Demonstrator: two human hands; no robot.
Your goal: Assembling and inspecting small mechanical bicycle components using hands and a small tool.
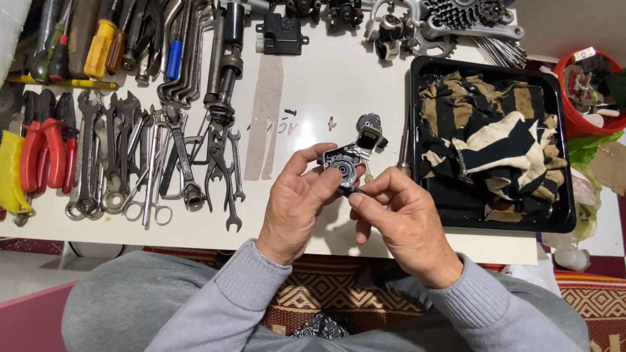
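Head view only. Both hands up over the near edge of the white table [339, 85], working one part between them. Left hand [297, 199] cups a small black mechanism housing [347, 163] from below-left, thumb curled over its near rim, fingers closed around the body, so it's clamped on the housing. Right hand [398, 215] sits just right of and below it, thumb and forefinger pressed together in a pinch on a small dark bit at the housing's lower edge; too small to say what, looks like a ring or clip. Housing's long axis runs diagonal, low-left by the left palm to up-right, where a squarer block sticks out toward the black tray [554, 215]. Open round cavity faces up at the camera. So the part lies up-left of the right fingertips, touching them, and the left hand is the one carrying it. On the table just beyond: a small screw [290, 112] and a light-coloured fastener [331, 122], well apart from the hands. Wrenches [189, 163] laid out left, red-handled pliers [42, 153] far left, striped rag [502, 140] in the tray right.
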